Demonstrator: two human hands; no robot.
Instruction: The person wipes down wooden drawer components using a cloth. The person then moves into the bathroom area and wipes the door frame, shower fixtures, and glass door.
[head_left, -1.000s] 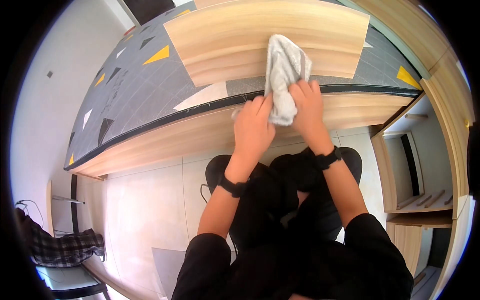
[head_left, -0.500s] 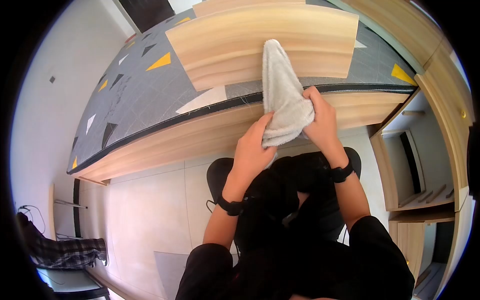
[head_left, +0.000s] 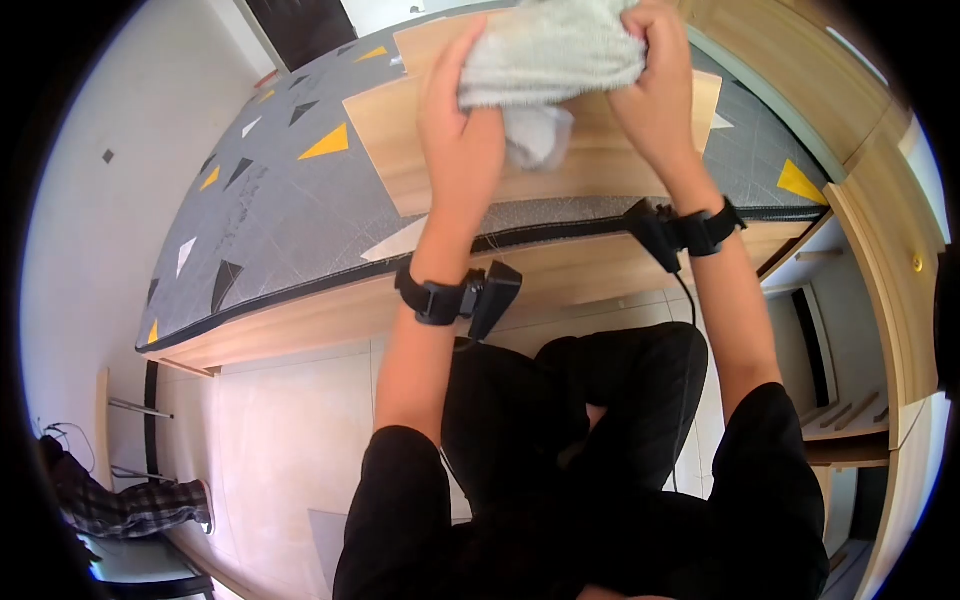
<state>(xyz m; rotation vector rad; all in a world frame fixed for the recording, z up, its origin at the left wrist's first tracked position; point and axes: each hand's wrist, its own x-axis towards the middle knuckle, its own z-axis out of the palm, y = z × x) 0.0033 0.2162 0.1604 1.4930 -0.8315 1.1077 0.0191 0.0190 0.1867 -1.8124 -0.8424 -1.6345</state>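
Observation:
A pale grey-white cloth (head_left: 555, 55), fluffy like a towel, is stretched between my two hands above the bed. My left hand (head_left: 462, 120) grips its left end, thumb and fingers on either side. At the upper right corner, my right hand (head_left: 655, 75) has its fingers curled round the cloth. A loose blurred fold (head_left: 535, 135) hangs below the middle. Under the cloth, a light wooden board (head_left: 400, 140) lies on the patterned grey mattress (head_left: 270, 170). Black straps with small devices sit on both wrists.
Another wooden board (head_left: 425, 40) lies farther back. The bed's wooden side rail (head_left: 300, 330) runs across in front of my knees. Open wooden shelving (head_left: 860, 290) stands on the right. At the lower left is another person's leg in plaid trousers (head_left: 150, 508).
Both hands have moved up and forward with the cloth. It hung bunched to a point over the board and is now spread sideways between my hands.

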